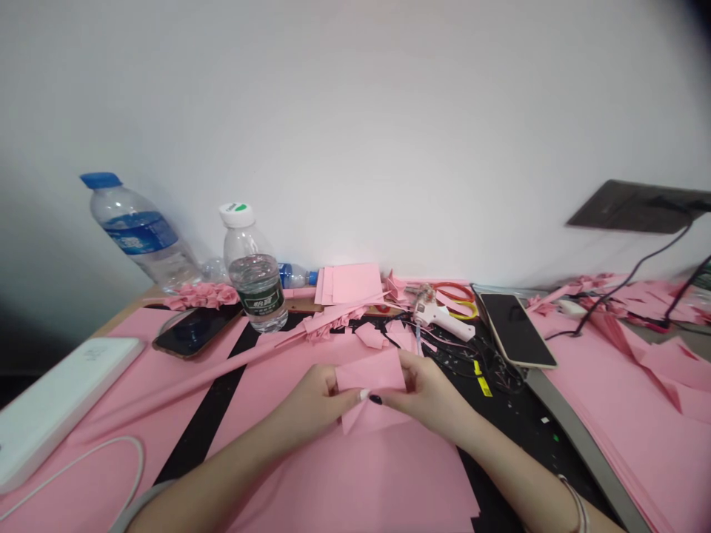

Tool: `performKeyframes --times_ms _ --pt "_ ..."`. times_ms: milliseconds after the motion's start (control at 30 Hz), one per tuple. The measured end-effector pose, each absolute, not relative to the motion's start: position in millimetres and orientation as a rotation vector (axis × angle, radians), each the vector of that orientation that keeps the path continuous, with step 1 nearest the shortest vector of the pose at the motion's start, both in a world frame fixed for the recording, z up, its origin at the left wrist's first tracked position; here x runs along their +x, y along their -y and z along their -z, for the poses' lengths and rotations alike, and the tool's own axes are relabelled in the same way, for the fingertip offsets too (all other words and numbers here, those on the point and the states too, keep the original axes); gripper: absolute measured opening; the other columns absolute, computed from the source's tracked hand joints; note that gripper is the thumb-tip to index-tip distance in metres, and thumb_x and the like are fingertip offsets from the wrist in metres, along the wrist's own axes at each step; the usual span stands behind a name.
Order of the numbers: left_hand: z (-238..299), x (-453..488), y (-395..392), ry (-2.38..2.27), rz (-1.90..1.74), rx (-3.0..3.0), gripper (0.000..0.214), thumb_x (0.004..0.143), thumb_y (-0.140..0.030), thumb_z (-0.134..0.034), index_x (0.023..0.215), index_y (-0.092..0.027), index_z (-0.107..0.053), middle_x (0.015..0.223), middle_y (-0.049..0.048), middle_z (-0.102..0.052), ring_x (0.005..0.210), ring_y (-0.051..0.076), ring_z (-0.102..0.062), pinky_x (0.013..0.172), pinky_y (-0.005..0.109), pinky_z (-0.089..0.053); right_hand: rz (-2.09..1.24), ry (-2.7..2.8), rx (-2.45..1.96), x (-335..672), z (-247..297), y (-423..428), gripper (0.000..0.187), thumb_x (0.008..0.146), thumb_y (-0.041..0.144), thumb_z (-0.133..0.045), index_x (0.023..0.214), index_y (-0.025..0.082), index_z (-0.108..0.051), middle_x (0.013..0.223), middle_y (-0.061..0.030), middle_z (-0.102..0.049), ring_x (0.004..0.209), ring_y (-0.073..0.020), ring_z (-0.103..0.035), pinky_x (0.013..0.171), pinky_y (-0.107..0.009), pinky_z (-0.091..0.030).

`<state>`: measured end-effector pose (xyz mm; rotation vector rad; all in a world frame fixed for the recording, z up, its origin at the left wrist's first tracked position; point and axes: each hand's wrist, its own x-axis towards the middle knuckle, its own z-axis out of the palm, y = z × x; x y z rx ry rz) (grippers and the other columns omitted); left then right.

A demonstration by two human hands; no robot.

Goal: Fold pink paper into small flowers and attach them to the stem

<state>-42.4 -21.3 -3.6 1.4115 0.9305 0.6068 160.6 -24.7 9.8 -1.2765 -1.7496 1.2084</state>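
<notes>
Between my two hands is a small folded piece of pink paper (pixel 373 371), held just above the large pink sheets (pixel 344 481). My left hand (pixel 325 392) grips its left side, thumb pressed on the front near the middle. From the right, my right hand (pixel 425 389) pinches the same piece, its dark-nailed thumb meeting the left thumb at a crease. The other fingers are mostly hidden behind the paper. Just beyond lie pink paper scraps (pixel 372 335) and a long rolled pink paper stick (pixel 222 377) with ruffled paper on it.
A white glue gun (pixel 441 318) lies among cables behind my right hand, with scissors (pixel 458 296) beyond. A phone (pixel 516 329) rests at right, another phone (pixel 197 329) at left. Water bottles (pixel 256 285) stand near the wall. A white power bank (pixel 61 403) lies far left.
</notes>
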Motion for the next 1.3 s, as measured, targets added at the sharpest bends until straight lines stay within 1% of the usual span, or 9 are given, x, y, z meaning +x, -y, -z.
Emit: performKeyframes --times_ms 133,300,500,600,700,833,1000,1167,1300 --pt "2 -40 22 -0.96 -0.652 1.375 0.041 0.079 -0.047 -0.062 0.055 -0.017 -0.048 0.055 -0.0051 -0.036 0.054 0.01 -0.03 0.052 0.024 -0.022 -1.215 1.791 -1.252 161 -11 26 0.02 0.082 0.037 -0.069 0.078 0.019 -0.062 0.072 -0.0005 -0.063 0.065 -0.0161 -0.056 0.059 -0.026 -0.045" --pt "7 -42 19 -1.049 -0.773 1.309 0.038 0.073 -0.047 -0.069 0.056 -0.017 -0.051 0.053 -0.0062 -0.035 0.053 0.009 -0.03 0.051 0.023 -0.023 -1.275 1.693 -1.138 162 -13 25 0.024 0.086 0.043 -0.066 0.085 0.019 -0.065 0.075 -0.001 -0.063 0.068 -0.0165 -0.058 0.061 -0.027 -0.048" --pt "4 -44 18 -0.967 -0.79 1.2 0.038 0.071 -0.049 -0.076 0.062 -0.016 -0.062 0.054 -0.0031 -0.049 0.055 0.012 -0.043 0.054 0.024 -0.034 -1.339 1.587 -1.203 161 -15 24 0.039 0.079 0.057 -0.07 0.077 0.02 -0.058 0.06 0.0048 -0.047 0.054 -0.0111 -0.042 0.05 -0.023 -0.036" --pt "3 -44 18 -0.891 -0.767 1.127 0.04 0.072 -0.053 -0.077 0.07 -0.014 -0.066 0.063 0.0002 -0.058 0.06 0.013 -0.05 0.058 0.025 -0.04 -1.319 1.537 -1.24 160 -16 23 0.046 0.075 0.056 -0.073 0.064 0.021 -0.045 0.054 0.0089 -0.034 0.049 -0.0075 -0.028 0.047 -0.021 -0.025" --pt "7 -45 17 -0.805 -0.804 0.991 0.042 0.076 -0.056 -0.074 0.071 -0.015 -0.065 0.064 -0.0007 -0.058 0.058 0.011 -0.049 0.058 0.024 -0.041 -1.271 1.487 -1.264 160 -15 21 0.051 0.073 0.053 -0.075 0.061 0.022 -0.038 0.051 0.0105 -0.03 0.048 -0.0063 -0.023 0.047 -0.021 -0.019" --pt "17 -46 16 -0.728 -0.818 0.864 0.049 0.077 -0.065 -0.069 0.069 -0.017 -0.063 0.059 -0.002 -0.053 0.054 0.011 -0.047 0.057 0.024 -0.043 -1.329 1.435 -1.252 161 -12 20 0.046 0.072 0.054 -0.076 0.066 0.021 -0.045 0.052 0.0097 -0.037 0.047 -0.0066 -0.028 0.047 -0.021 -0.023" --pt "23 -48 17 -0.688 -0.787 0.898 0.048 0.079 -0.065 -0.068 0.075 -0.016 -0.068 0.063 0.0003 -0.059 0.06 0.013 -0.052 0.064 0.027 -0.046 -1.385 1.401 -1.226 161 -14 21 0.046 0.071 0.057 -0.076 0.068 0.021 -0.048 0.053 0.0088 -0.042 0.047 -0.0072 -0.034 0.047 -0.022 -0.028" --pt "18 -48 16 -0.72 -0.832 0.982 0.053 0.076 -0.066 -0.069 0.061 -0.017 -0.062 0.056 -0.0012 -0.055 0.052 0.011 -0.045 0.056 0.024 -0.039 -1.405 1.366 -1.215 160 -15 21 0.045 0.07 0.055 -0.078 0.068 0.02 -0.049 0.052 0.0088 -0.043 0.046 -0.007 -0.036 0.046 -0.021 -0.029" --pt "11 -50 15 -0.781 -0.868 1.049 0.053 0.076 -0.066 -0.07 0.058 -0.017 -0.061 0.056 -0.0009 -0.055 0.053 0.011 -0.047 0.057 0.024 -0.039 -1.41 1.349 -1.225 160 -14 21 0.044 0.07 0.054 -0.079 0.069 0.02 -0.051 0.052 0.0084 -0.045 0.046 -0.0072 -0.038 0.046 -0.021 -0.031"
